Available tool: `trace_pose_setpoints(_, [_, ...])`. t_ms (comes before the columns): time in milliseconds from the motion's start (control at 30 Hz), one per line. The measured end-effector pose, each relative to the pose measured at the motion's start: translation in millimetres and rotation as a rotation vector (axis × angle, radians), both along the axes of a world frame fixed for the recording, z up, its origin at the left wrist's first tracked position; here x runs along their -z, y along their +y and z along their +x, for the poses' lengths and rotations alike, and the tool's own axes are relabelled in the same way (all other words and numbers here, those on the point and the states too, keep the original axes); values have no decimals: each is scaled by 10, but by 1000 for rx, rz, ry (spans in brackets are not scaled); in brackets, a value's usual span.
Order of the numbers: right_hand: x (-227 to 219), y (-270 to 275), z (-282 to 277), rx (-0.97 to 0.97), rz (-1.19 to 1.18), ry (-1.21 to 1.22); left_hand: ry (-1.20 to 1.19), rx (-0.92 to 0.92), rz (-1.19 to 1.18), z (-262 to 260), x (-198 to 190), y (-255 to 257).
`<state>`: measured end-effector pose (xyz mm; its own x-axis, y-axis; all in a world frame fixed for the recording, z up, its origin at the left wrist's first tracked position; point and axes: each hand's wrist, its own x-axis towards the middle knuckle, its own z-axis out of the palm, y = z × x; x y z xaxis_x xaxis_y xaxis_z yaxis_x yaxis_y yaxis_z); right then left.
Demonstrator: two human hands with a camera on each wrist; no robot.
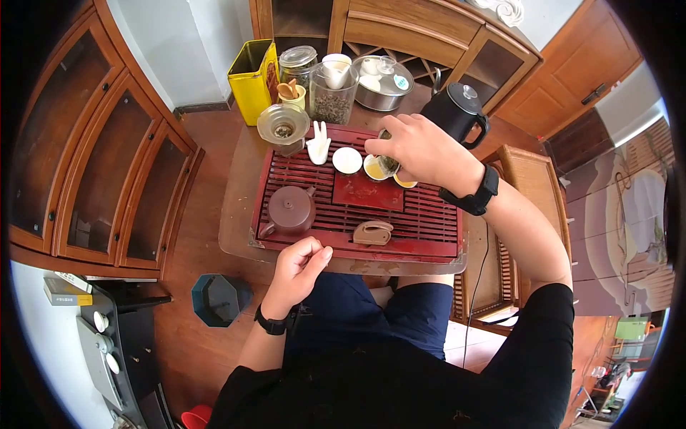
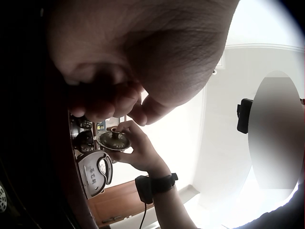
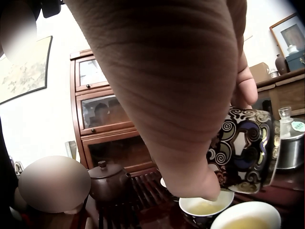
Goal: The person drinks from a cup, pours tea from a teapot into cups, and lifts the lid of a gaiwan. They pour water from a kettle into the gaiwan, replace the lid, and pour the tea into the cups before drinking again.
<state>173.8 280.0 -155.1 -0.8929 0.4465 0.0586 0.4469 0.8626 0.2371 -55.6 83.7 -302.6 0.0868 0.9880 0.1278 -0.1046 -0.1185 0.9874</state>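
My right hand (image 1: 423,149) grips a dark, gold-patterned gaiwan (image 3: 245,150) by its rim and lid, tilted over the cups at the back right of the red slatted tea tray (image 1: 286,247). Yellowish tea stands in a cup (image 1: 375,169) right under it and in another cup (image 1: 406,181) to the right. A white cup (image 1: 347,161) is left of them. My left hand (image 1: 299,270), fingers loosely curled, holds nothing at the tray's front edge. Near it stand a brown teapot (image 1: 291,209) and a small brown piece with a loop handle (image 1: 372,232).
Behind the tray stand a yellow tin (image 1: 255,82), glass jars, a steel pot (image 1: 384,84) and a black kettle (image 1: 455,111). A glass strainer (image 1: 284,125) and a white hand-shaped ornament (image 1: 319,145) are at the back left. A bin (image 1: 220,299) stands on the floor.
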Motion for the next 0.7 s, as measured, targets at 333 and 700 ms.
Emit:
trace_pose_setpoints(333, [-5, 8, -47, -6, 38, -50, 12, -2, 3, -7, 3, 2])
trace_pose_setpoints(700, [4, 19, -60, -75, 114, -15, -17, -1, -2, 4, -6, -2])
